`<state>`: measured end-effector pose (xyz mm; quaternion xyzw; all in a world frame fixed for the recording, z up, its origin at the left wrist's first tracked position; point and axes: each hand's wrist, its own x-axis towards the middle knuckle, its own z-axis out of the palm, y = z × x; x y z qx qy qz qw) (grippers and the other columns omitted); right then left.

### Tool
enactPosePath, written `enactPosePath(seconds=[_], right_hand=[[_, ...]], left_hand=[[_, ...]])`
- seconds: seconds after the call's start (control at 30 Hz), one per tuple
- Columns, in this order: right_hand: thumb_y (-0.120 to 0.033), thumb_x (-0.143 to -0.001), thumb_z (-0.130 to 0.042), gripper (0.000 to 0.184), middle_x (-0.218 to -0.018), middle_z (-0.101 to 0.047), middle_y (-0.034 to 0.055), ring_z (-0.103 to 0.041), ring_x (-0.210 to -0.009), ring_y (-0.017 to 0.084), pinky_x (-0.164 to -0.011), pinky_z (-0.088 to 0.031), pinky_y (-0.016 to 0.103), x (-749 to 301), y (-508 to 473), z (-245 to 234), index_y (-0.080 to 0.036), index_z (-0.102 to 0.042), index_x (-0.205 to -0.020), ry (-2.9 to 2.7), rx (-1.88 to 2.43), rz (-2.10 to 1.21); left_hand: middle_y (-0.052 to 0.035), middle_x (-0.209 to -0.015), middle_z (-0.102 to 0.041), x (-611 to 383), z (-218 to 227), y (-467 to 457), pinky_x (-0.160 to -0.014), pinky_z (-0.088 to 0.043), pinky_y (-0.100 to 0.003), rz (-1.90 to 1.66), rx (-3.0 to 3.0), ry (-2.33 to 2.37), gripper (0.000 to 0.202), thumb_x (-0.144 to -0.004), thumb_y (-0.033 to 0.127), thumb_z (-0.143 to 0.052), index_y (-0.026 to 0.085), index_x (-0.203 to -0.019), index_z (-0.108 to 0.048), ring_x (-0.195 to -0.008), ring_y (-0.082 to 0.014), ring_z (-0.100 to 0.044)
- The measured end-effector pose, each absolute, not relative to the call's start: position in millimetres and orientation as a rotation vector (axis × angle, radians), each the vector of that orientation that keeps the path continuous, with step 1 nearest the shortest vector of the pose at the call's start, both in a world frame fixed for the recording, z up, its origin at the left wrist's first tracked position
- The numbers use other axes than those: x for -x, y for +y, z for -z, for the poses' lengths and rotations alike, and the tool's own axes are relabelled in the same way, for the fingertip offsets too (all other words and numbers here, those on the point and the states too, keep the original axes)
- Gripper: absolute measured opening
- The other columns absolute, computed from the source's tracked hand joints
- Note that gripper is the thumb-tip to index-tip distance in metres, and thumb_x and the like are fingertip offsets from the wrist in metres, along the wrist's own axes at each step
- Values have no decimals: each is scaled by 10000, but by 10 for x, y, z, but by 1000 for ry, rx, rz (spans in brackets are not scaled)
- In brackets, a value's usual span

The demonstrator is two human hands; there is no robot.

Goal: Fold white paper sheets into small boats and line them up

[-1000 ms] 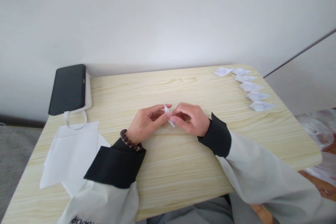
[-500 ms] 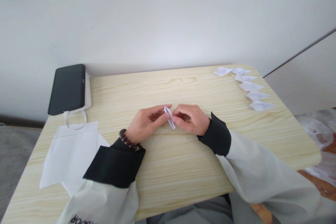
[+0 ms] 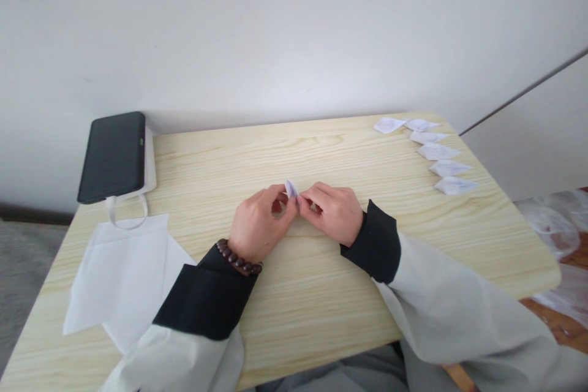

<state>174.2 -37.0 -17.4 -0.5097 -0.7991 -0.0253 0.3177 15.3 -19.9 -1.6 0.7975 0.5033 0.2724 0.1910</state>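
Between my two hands, over the middle of the table, is a small piece of folded white paper (image 3: 291, 188) with one pointed end sticking up. My left hand (image 3: 263, 220) pinches it from the left between thumb and fingers. From the right, my right hand (image 3: 334, 211) pinches its other side, with thumb and forefinger together. The fingertips cover the paper's lower part. Several finished-looking folded paper pieces (image 3: 438, 151), pointed at both ends, lie in a column at the table's far right.
On the left lie white paper sheets (image 3: 122, 269), partly under my left sleeve. Behind them a black tablet-like device (image 3: 113, 153) rests on a white box with a strap (image 3: 128, 223). A wall (image 3: 294, 43) borders the wooden table (image 3: 321, 312); clear plastic (image 3: 551, 229) lies at the right.
My fingers have shifted on the folded paper, and both hands now pinch it closer together. The left hand has turned, and the paper's lower end is now hidden.
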Motion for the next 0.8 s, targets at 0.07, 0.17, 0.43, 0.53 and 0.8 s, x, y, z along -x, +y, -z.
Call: enactPosePath(seconds=[0.07, 0.17, 0.43, 0.53, 0.8], right_hand=[[-250, -872, -467, 266, -605, -600, -15, -500, -498, 81, -489, -279, 233, -1713, -372, 176, -178, -585, -645, -2111, 1376, 38], [-235, -838, -496, 243, -589, -601, -22, -495, -477, 80, -477, -257, 240, -1690, -369, 170, -179, -581, -617, -2093, 1442, 31], [-212, -821, -505, 236, -592, -619, -22, -529, -504, 80, -494, -272, 229, -1700, -375, 150, -178, -580, -600, -2035, 1525, 87], [-207, -831, -495, 249, -583, -609, -25, -520, -495, 73, -495, -277, 221, -1696, -377, 151, -177, -573, -597, -2053, 1473, 109], [-212, -828, -500, 250, -575, -606, -30, -509, -481, 70, -484, -254, 226, -1700, -374, 153, -178, -575, -591, -2049, 1487, 146]], left_hand=[[8, -667, -658, -153, 26, -195, -513, -411, -196, -754, -2232, 1411, 147, -804, 246, -520, 171, -843, -641, -533, -96, -551], [0, -645, -645, -140, 49, -180, -516, -408, -199, -763, -2261, 1488, 154, -784, 220, -514, 168, -819, -654, -540, -106, -555], [-39, -684, -668, -110, 33, -175, -545, -391, -250, -840, -2486, 1663, 256, -773, 210, -490, 173, -934, -686, -629, -167, -594], [-30, -706, -666, -111, 11, -179, -547, -382, -248, -760, -2399, 1621, 257, -824, 283, -475, 184, -952, -674, -632, -160, -593], [6, -687, -642, -89, 10, -122, -542, -371, -224, -717, -2131, 1607, 188, -801, 300, -521, 192, -881, -651, -590, -126, -568]])
